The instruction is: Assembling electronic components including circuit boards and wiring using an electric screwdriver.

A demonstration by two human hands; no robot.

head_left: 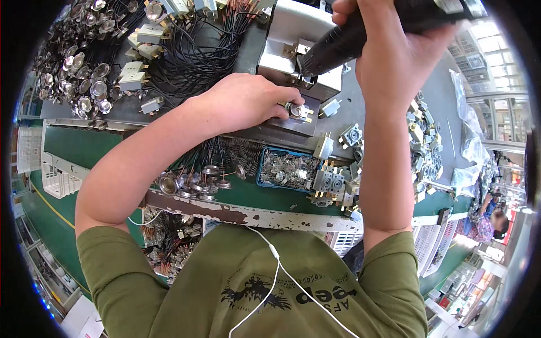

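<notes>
My left hand pinches a small part with a round metal disc and brass prongs, at the front edge of a metal fixture. Thumb and forefinger are closed on it. Wrapped in my right hand is a black barrel-shaped tool, which resembles an electric screwdriver. Its narrow end points down-left at a small pale block with brass pieces in the fixture; whether the tip touches is unclear. A pale grey block lies just right of the fixture.
Wired round metal discs are heaped at the far left, beside black wires and pale plug blocks. A blue tray of small metal pieces sits nearer me. Grey socket parts lie right of it, with more beyond my right forearm.
</notes>
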